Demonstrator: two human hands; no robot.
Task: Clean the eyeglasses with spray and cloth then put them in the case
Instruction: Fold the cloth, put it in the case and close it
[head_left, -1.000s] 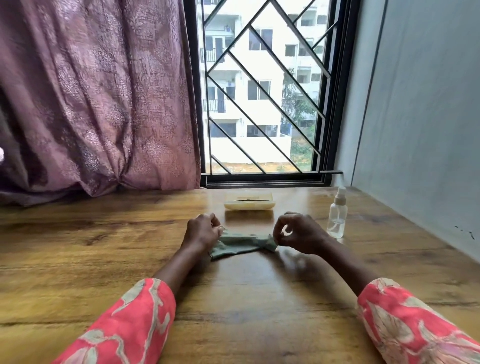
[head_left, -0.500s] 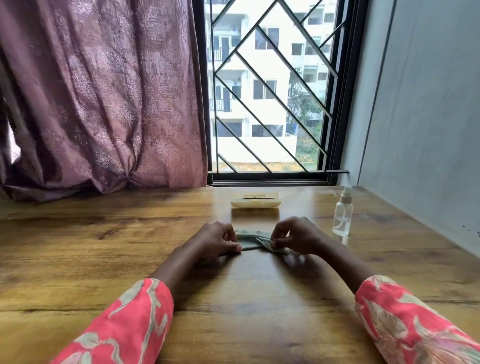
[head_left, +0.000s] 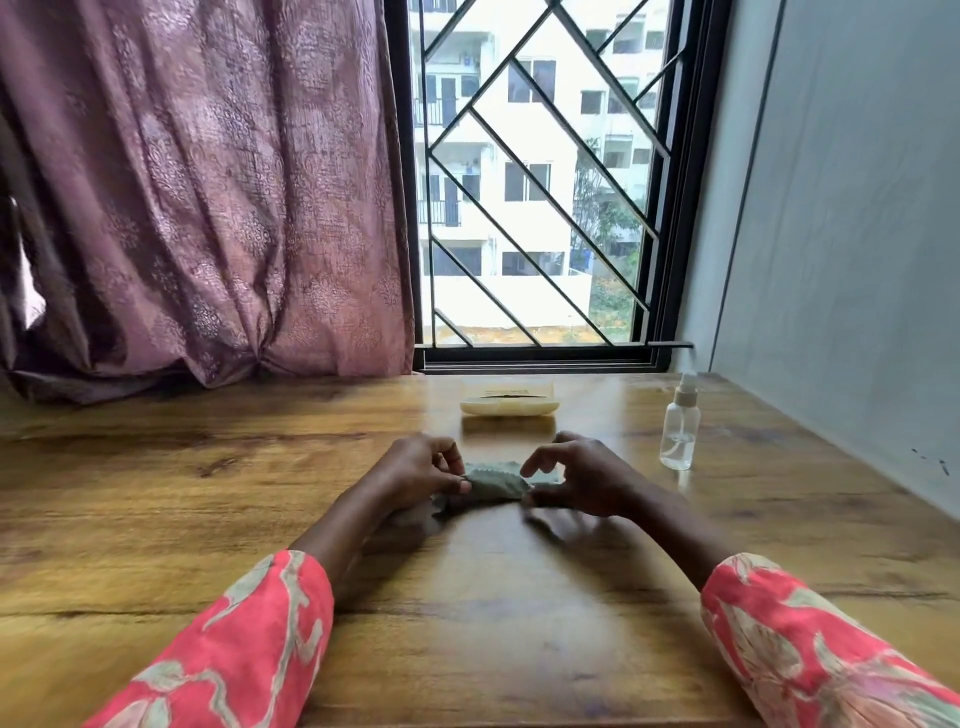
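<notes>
The left hand (head_left: 415, 470) pinches one end of a small grey-green zigzag-edged cloth (head_left: 493, 486) and the right hand (head_left: 582, 480) grips the other, low over the wooden bench (head_left: 493, 623). Beyond them lies a cream oblong eyeglass case (head_left: 509, 405); a clear plastic spray bottle (head_left: 679, 428) stands to its right.

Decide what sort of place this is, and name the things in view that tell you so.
Probably a room in a home, at a wooden table set against a barred window. The patterned curtain and the apartment block outside suggest an upper-floor flat.
</notes>
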